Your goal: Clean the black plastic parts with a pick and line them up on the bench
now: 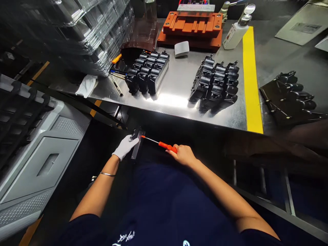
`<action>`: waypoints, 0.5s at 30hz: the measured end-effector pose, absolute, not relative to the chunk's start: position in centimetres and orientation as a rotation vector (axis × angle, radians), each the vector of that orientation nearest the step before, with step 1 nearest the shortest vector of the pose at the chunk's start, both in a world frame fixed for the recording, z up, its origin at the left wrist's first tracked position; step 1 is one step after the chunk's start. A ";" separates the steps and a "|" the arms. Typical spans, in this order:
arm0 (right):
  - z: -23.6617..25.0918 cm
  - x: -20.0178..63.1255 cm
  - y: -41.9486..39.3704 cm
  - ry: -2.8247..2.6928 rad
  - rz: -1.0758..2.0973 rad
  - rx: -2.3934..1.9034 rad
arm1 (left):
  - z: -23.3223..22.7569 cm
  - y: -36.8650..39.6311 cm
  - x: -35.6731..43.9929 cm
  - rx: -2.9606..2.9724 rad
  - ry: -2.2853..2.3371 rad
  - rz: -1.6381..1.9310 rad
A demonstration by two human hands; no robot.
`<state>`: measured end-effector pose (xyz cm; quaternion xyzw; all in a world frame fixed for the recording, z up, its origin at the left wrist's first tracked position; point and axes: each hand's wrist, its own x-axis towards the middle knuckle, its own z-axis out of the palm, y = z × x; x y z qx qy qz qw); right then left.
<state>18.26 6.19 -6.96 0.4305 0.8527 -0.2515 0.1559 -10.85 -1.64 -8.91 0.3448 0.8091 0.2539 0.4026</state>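
In a white glove, my left hand (126, 147) is closed around a black moulded part with a flat grey plate side (136, 149), held off the table edge in front of my body. My bare right hand (183, 154) grips the orange handle of a thin-shafted tool (167, 147) that looks like a screwdriver. The tool's orange-red tip touches or nearly touches the grey plate beside my left thumb; which of the two I cannot tell. Similar black parts stand in one group (148, 71) and in another (216, 82) on the metal table.
An orange fixture (192, 25), a white block (181, 49) and a white bottle (234, 35) stand toward the back. Stacked clear trays (94, 41) rise at the left, above a grey crate (51, 160). Yellow tape (252, 82) crosses the table (176, 77); more black parts (292, 95) lie beyond it.
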 end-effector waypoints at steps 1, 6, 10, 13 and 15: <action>-7.0 18.3 6.4 2.431 -0.719 1.259 | -8.9 -1.9 -10.8 0.884 2.035 0.633; -7.3 18.3 6.8 2.417 -0.745 1.268 | -8.8 -2.6 -11.1 0.949 2.040 0.568; -7.2 18.3 6.6 2.417 -0.802 1.236 | -9.0 -3.3 -11.9 1.015 2.089 0.460; -6.9 18.9 6.8 2.441 -0.874 1.182 | -8.8 -4.0 -12.8 1.094 2.180 0.361; -6.6 19.7 7.0 2.458 -0.930 1.144 | -8.6 -4.5 -13.6 1.198 2.199 0.331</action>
